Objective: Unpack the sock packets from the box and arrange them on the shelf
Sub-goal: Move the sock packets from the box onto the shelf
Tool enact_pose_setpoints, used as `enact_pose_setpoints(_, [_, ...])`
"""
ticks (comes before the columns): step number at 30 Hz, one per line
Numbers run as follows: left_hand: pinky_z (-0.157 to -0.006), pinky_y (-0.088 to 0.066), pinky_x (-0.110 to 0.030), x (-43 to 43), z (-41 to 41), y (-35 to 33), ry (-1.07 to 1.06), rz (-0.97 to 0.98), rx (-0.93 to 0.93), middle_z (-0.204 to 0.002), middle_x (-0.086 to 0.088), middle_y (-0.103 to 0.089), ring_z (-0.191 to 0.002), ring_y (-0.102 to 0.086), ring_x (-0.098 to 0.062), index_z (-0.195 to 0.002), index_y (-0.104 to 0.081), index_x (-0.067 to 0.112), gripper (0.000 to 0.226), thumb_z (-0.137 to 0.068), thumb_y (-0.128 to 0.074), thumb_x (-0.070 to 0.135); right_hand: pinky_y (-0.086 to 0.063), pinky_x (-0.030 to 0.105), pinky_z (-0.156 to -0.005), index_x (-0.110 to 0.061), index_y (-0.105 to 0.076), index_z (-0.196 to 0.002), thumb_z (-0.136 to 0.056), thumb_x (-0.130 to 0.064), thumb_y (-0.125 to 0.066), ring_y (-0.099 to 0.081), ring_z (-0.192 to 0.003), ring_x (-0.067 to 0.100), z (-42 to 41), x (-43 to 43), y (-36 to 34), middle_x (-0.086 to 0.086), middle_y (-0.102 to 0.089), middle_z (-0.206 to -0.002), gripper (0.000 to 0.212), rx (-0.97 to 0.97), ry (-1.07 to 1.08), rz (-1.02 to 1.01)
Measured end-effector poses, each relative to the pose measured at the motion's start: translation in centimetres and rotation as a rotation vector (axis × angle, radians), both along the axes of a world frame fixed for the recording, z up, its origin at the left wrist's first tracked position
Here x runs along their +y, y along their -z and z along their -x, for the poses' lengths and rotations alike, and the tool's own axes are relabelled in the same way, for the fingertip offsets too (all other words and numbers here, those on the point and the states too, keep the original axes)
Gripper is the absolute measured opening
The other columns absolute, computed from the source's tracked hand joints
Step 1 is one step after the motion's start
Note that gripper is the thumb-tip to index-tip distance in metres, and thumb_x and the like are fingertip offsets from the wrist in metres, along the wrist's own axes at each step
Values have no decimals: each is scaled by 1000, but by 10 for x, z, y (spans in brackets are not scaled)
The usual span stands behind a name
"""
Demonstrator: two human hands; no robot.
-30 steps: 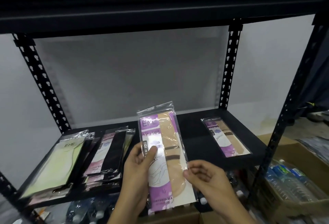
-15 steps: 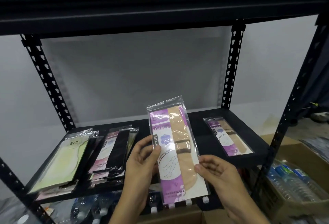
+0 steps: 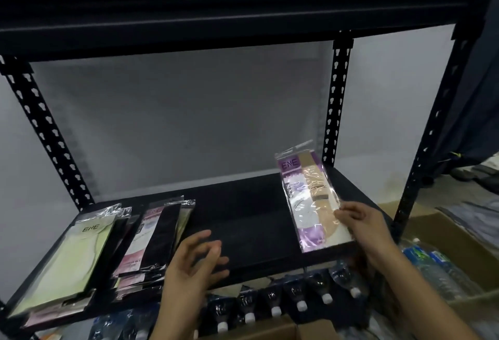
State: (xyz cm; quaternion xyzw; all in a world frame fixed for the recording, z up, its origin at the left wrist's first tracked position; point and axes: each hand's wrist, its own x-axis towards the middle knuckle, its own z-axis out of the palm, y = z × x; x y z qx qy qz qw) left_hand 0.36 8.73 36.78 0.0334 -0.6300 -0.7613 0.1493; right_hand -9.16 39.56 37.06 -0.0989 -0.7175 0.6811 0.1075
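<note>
Sock packet (image 3: pixel 310 199), purple with a beige sock behind clear film, held at its right edge by our right hand (image 3: pixel 361 223). The grip is narrow, with fingertips and thumb pinching the film a little below the packet's middle. The packet lies lengthwise over the right end of the shelf (image 3: pixel 243 221), its printed top toward the back wall and its lower end at the front lip. We cannot tell whether it touches the board.

Our left hand (image 3: pixel 194 264) hovers in front of the middle of the shelf, fingers spread and loosely bent, its grip wide and holding nothing.

Toward the left end of the shelf we see a pile of pink and black packets (image 3: pixel 154 237). Just beside it, at the far left, a pale green packet (image 3: pixel 73 258) lies on top of others.

Under the shelf stands a row of water bottles (image 3: pixel 299 296) with white caps. A cardboard box (image 3: pixel 432 218) sits to the right, past the black upright.
</note>
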Motion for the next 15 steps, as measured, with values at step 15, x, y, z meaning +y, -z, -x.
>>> enact_pose_setpoints(15, [-62,-61,-38,8,8,19,46,-47,1,-93,-13,-72,-70,-72,-26,-103,-68,18,83,-34,-93,55,-48,35,-78,2,-72,-87,-85,-4,-63,-56,-82,24,96,52,49,19,-71,-97,11,-211,266,-445])
